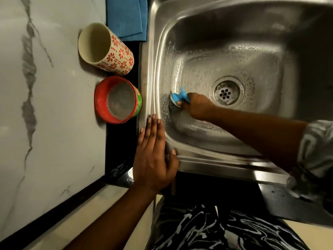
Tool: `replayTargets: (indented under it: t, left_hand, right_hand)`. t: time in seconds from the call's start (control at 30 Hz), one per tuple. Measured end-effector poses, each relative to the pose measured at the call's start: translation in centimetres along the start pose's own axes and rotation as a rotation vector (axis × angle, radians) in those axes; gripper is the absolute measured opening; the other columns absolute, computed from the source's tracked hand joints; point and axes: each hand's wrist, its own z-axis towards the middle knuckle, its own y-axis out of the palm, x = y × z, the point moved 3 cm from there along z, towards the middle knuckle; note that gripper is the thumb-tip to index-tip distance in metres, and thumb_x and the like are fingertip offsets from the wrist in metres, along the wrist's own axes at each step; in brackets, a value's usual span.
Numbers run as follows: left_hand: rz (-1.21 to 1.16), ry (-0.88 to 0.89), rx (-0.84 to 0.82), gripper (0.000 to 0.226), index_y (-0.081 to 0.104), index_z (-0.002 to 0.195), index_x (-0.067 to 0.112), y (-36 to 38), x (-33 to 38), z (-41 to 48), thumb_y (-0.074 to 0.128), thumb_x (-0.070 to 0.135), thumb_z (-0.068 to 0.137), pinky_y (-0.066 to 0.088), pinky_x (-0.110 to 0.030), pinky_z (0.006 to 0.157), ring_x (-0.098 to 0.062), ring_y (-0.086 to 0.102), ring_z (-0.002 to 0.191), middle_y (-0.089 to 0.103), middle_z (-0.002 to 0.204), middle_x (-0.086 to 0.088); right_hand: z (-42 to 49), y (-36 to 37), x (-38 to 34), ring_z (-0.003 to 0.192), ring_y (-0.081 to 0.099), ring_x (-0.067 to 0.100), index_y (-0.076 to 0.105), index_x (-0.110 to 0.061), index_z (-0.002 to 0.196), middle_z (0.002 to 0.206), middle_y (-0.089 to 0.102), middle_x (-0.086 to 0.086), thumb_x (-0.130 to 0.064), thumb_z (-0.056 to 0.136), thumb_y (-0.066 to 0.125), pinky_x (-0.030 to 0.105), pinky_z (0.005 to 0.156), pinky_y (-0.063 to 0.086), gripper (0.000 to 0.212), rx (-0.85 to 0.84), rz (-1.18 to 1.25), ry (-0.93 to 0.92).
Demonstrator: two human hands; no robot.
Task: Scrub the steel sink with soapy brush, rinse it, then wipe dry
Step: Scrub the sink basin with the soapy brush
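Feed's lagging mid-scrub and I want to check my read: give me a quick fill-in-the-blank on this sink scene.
The right hand holds a brush with a ____ handle.
The left hand lies flat on the sink rim, holding ____.
Beside the flowered cup stands a bowl with a ____ rim.
Missing words: blue; nothing; red.
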Motion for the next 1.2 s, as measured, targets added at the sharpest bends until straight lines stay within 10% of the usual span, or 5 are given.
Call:
replayTargets:
  t: [0.27,0.47,0.77,1.0,1.2]
  left_hand:
    - [0.013,0.007,-0.001,0.082,0.024,0.163,-0.007,0.1,-0.2,0.0,0.048,0.031,0.095,0.019,-0.057,0.13,-0.031,0.013,0.163,0.018,0.173,-0.022]
    - [-0.007,-0.001,0.008,0.082,0.024,0.163,-0.006,0.1,-0.2,0.0,0.046,0.034,0.096,0.018,-0.055,0.131,-0.03,0.014,0.163,0.018,0.173,-0.021]
    - [-0.01,0.009,0.004,0.082,0.022,0.163,-0.007,0.2,-0.4,0.1,0.047,0.032,0.095,0.019,-0.057,0.13,-0.03,0.013,0.164,0.017,0.173,-0.022]
    - [0.001,-0.001,-0.001,0.082,0.021,0.164,-0.006,0.3,-0.4,0.0,0.045,0.035,0.096,0.019,-0.056,0.13,-0.029,0.012,0.164,0.017,0.174,-0.021]
    - [0.0,0.005,-0.003,0.082,0.021,0.163,-0.007,0.2,-0.4,0.0,0.044,0.035,0.097,0.019,-0.057,0.129,-0.03,0.012,0.164,0.016,0.174,-0.022]
  right_hand:
    - [-6.6,-2.0,5.6,0.052,0.053,0.016,0.063,-0.007,0.11,0.076,0.061,0.007,-0.054,0.099,0.056,0.022,0.047,0.043,0.049,-0.548,-0.105,-0.014]
    - [-3.2,1.0,0.0,0.088,0.055,0.018,0.063,-0.013,0.125,0.102,0.06,0.0,-0.052,0.101,0.053,0.028,0.079,0.036,0.047,-0.238,-0.024,-0.216]
    - [-6.0,-2.1,1.9,0.056,0.048,0.014,0.06,-0.017,0.101,0.075,0.057,0.006,-0.054,0.098,0.057,0.027,0.048,0.044,0.037,-0.622,0.063,-0.145]
    - [-3.8,0.6,-1.3,0.067,0.058,0.02,0.056,-0.013,0.103,0.08,0.06,0.004,-0.063,0.097,0.053,0.03,0.059,0.042,0.05,-0.122,0.047,-0.013]
    - [-7.2,-1.1,-1.0,0.046,0.044,0.01,0.064,-0.013,0.101,0.07,0.055,0.003,-0.062,0.096,0.054,0.022,0.04,0.04,0.051,-0.457,0.234,-0.01]
